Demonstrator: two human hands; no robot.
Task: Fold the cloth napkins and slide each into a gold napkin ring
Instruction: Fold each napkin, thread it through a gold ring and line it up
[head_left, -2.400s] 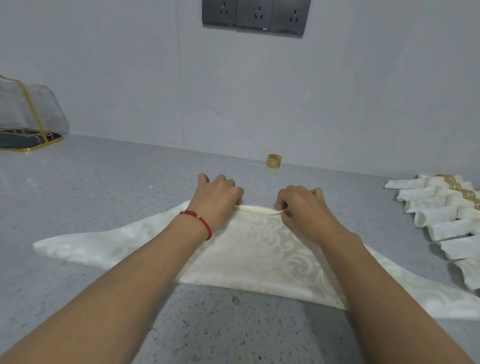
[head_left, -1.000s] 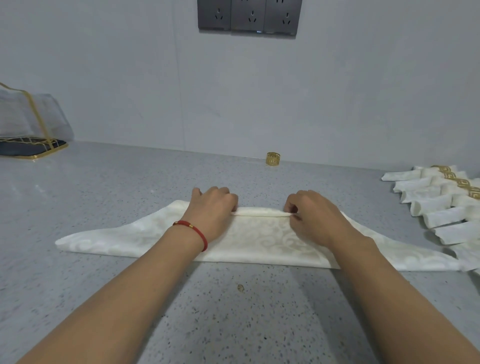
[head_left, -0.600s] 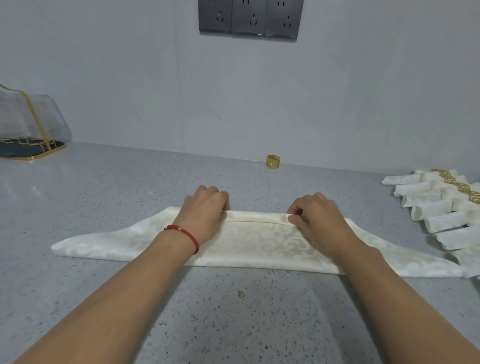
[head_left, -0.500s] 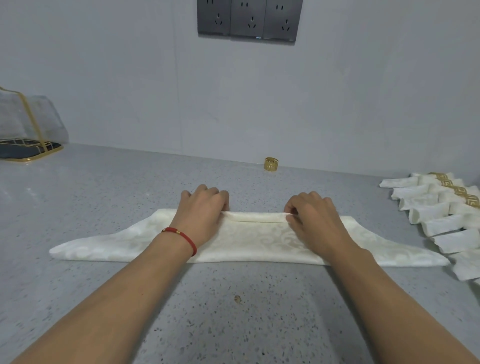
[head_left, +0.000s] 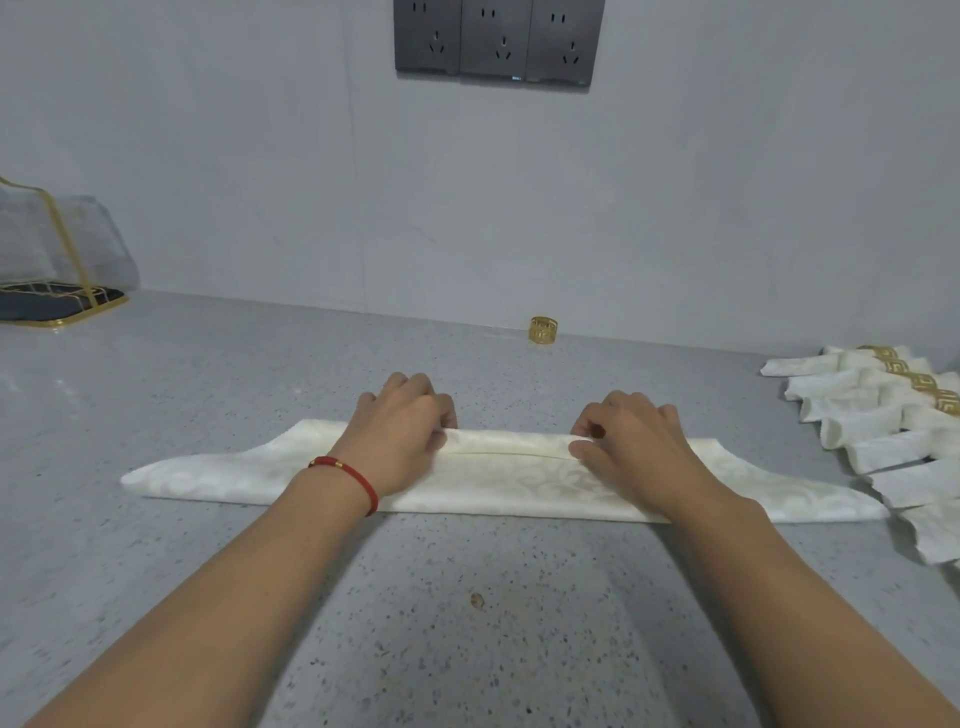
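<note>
A cream patterned cloth napkin (head_left: 509, 480) lies across the grey countertop as a long narrow band, partly rolled along its far edge. My left hand (head_left: 400, 441), with a red bracelet on the wrist, grips the rolled edge left of centre, fingers curled over it. My right hand (head_left: 631, 449) pinches the same rolled edge right of centre. A single gold napkin ring (head_left: 543, 329) stands alone near the wall, beyond the napkin.
Several folded napkins in gold rings (head_left: 893, 410) lie in a row at the right edge. A gold-framed holder with a dark base (head_left: 57, 296) sits at the far left. Grey wall sockets (head_left: 498, 41) are above. A small crumb (head_left: 477, 601) lies on the countertop (head_left: 208, 389).
The napkin went from a wide triangle to a narrow band as both hands rolled its far edge toward me. My hands have spread a little further apart along the roll.
</note>
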